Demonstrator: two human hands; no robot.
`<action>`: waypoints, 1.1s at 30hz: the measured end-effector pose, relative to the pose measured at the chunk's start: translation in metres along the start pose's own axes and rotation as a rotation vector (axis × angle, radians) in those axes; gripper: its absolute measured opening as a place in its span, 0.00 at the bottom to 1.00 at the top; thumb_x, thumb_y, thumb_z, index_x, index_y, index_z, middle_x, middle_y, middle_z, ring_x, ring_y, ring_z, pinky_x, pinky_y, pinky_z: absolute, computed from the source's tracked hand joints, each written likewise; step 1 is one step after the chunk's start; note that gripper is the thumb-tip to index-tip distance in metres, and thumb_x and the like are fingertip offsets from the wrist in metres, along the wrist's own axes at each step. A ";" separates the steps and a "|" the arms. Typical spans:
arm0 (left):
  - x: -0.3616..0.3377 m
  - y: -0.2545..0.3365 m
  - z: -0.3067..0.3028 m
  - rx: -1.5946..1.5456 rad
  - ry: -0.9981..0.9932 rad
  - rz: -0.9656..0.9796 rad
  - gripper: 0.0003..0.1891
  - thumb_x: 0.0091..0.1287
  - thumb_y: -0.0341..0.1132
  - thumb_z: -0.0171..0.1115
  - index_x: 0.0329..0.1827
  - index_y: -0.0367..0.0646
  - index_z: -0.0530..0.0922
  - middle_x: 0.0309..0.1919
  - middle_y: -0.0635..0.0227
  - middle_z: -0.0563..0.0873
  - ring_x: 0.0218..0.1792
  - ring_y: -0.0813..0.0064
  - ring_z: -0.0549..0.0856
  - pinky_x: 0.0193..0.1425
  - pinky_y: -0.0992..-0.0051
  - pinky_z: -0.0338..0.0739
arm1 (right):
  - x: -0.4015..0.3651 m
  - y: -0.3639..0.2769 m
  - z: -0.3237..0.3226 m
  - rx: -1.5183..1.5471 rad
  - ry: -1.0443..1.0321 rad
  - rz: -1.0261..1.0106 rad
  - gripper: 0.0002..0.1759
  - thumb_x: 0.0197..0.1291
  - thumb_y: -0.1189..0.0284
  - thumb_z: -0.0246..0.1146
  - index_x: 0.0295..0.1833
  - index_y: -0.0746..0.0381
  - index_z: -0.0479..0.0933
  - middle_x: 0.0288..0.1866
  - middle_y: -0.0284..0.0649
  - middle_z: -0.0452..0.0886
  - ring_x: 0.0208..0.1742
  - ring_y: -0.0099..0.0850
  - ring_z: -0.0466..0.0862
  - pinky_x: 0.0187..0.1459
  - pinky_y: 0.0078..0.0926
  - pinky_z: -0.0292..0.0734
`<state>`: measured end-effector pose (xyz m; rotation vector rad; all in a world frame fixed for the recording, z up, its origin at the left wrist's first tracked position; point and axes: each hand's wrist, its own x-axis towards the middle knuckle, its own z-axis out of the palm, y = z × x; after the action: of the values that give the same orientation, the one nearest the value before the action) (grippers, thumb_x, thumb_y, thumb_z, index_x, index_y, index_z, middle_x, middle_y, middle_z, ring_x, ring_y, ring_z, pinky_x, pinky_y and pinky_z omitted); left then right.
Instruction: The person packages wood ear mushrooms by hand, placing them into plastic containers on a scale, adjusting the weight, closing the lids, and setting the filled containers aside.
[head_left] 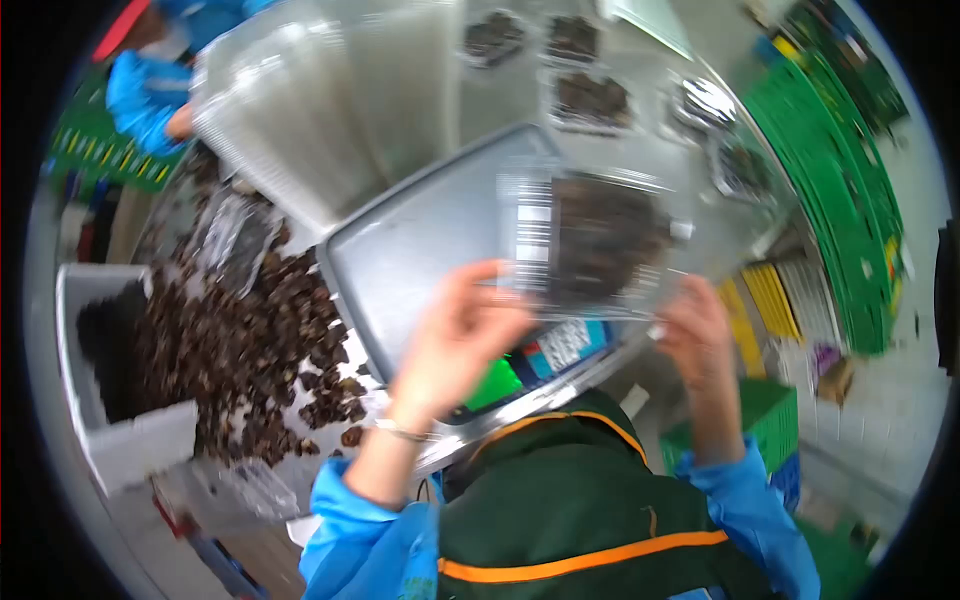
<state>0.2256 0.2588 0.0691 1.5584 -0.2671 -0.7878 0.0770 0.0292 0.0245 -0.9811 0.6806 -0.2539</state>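
Above the steel scale pan point(400, 250), we hold the filled clear clamshell point(600, 245) between our left hand point(455, 335) and right hand point(700, 330), fingers curled on its opposite edges; uneven grip, we judge, could tilt it and spill the contents.

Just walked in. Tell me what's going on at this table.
A person holds a clear plastic box of something dark with both hands, the left hand on its near edge and the right hand at its corner, over a metal scale tray. A loose pile of dark pieces lies to the left beside a white bin. More filled boxes sit farther back. Another person's blue sleeve shows beyond the pile.
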 end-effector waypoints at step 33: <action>-0.150 -0.077 -0.099 0.967 0.456 0.810 0.20 0.56 0.33 0.56 0.54 0.51 0.76 0.53 0.65 0.76 0.54 0.69 0.74 0.57 0.68 0.67 | -0.055 0.066 0.225 -0.364 -0.359 -0.097 0.36 0.54 0.76 0.57 0.69 0.63 0.54 0.57 0.53 0.68 0.46 0.34 0.80 0.41 0.28 0.81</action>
<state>0.1556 0.4390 0.0400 2.1999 -0.9546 0.4267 0.1710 0.2450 0.0759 -1.3695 0.3544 -0.0336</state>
